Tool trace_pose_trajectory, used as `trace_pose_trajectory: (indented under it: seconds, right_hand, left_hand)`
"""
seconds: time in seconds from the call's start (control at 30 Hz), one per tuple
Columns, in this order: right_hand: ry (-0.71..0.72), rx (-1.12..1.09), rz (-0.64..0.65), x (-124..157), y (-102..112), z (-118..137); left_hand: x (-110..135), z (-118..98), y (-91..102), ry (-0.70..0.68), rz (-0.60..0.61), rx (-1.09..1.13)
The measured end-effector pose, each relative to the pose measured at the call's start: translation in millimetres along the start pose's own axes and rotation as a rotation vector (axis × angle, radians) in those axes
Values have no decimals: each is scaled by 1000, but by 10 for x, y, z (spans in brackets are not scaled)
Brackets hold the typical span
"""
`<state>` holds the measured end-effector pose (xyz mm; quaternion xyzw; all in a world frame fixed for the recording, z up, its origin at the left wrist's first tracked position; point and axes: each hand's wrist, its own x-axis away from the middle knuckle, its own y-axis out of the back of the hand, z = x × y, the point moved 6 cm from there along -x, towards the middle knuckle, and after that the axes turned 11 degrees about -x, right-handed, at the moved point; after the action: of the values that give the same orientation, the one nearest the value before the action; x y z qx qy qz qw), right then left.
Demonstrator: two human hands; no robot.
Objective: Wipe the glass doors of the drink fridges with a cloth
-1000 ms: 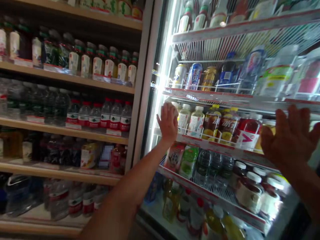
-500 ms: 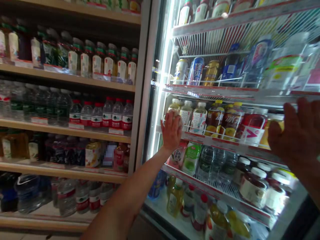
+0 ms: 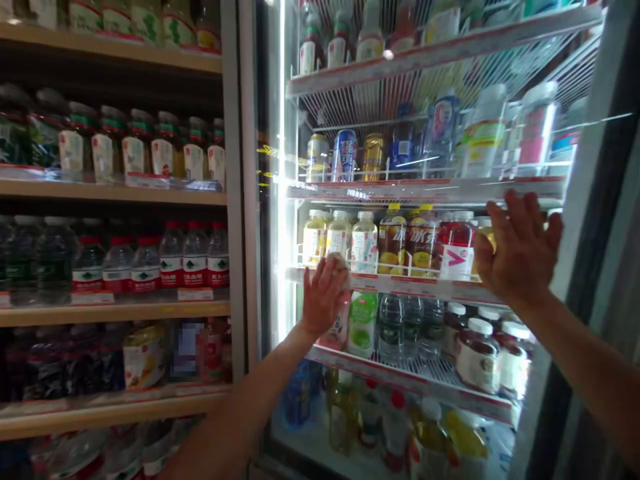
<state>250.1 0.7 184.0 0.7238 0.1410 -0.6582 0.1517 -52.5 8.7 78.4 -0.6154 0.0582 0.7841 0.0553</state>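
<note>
My left hand point(image 3: 324, 293) is raised in front of the glass door of a lit drinks fridge, over the front edge of its middle shelf. A pale crumpled cloth point(image 3: 338, 263) shows at the fingertips, pressed toward the glass; the hand hides most of it. Further right, my right hand point(image 3: 520, 250) is lifted with fingers spread and holds nothing, its palm toward the glass. Between the hands, behind the glass, stand tea bottles point(image 3: 365, 241), yellow-capped bottles point(image 3: 393, 239) and a red drink bottle point(image 3: 457, 245).
A bright light strip point(image 3: 281, 200) runs up the fridge's left side. Left of it, a wooden shelf rack point(image 3: 150, 309) carries rows of bottles, including red-capped water bottles point(image 3: 170, 257). The dark door frame point(image 3: 600, 200) is at the right. Lower fridge shelves hold jars point(image 3: 479, 353) and more bottles.
The view has turned right, so the racks and fridge sit further left. My left hand with the cloth has slid down from the tea bottles to the shelf edge. My right hand stays spread.
</note>
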Motion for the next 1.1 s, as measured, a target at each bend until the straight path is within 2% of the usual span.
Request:
trace_pose_trajectory:
  seconds: [0.03,0.07,0.1,0.17,0.2,0.23,0.27,0.37,0.4,0.43,0.47,0.57,0.6,0.63,0.67,0.8,0.83,0.87,0.9,0.97,1.0,1.03,1.07,1.1]
  right_hand:
    - [8,3,-3,3,-1,-4]
    - [18,5,-11,6,0,-4]
    - [28,7,-15,8,-1,-3]
    - [37,16,-20,9,-8,-3]
    - [42,20,-28,10,-10,-3]
    - [49,25,-40,10,-11,-3]
    - [55,28,-49,11,-13,-5]
    - [85,25,-60,17,-18,-9]
    - [94,26,-56,18,-20,-10]
    - [100,29,-56,19,-19,-11]
    - [102,32,-50,19,-20,-11]
    - [85,34,-38,11,-19,-7]
    - [77,31,-39,9,-16,-3]
    - [68,28,-38,6,-14,1]
    - [57,25,-32,4,-13,4]
    - [25,11,6,6,-9,4]
    - [27,11,9,8,-6,5]
    - [33,14,6,10,-2,7]
    - [41,19,0,11,1,9]
    - [56,32,-14,14,1,8]
    - [63,40,-21,14,-1,7]
    - [69,47,-26,15,-5,5]
    - [76,54,-30,16,-7,4]
    - [84,60,-33,18,-7,4]
  left_hand:
    - [8,-50,4,-102,19,20]
    - [1,-6,14,-108,21,16]
    - [-21,118,28,-19,5,-8]
    - [-49,434,65,301,-58,-83]
    - [-49,523,76,421,-81,-111]
    - [-57,527,73,459,-91,-123]
    - [-79,446,56,405,-83,-118]
    - [-116,-34,-13,-16,-29,-28]
    - [-112,-131,-25,-99,-20,-2]
    - [-119,-150,-32,-107,-20,9]
    - [-139,-90,-30,-33,-37,2]
    - [-166,287,18,439,-155,-76]
    - [-160,345,29,548,-182,-95]
    - [-169,333,28,579,-187,-99]
    - [-199,250,15,521,-168,-89]
    - [-290,-351,-44,-129,-32,19]
    - [-301,-397,-42,-205,-22,23]
    - [-334,-361,-35,-187,-30,9]
    - [-381,-260,-23,-80,-54,-18]
    - [-447,-29,6,230,-115,-70]
    - [-459,10,10,327,-133,-81]
    - [-474,-34,0,337,-131,-78]
    - [-490,-153,-22,258,-112,-60]
    - [-496,-320,-47,121,-83,-37]
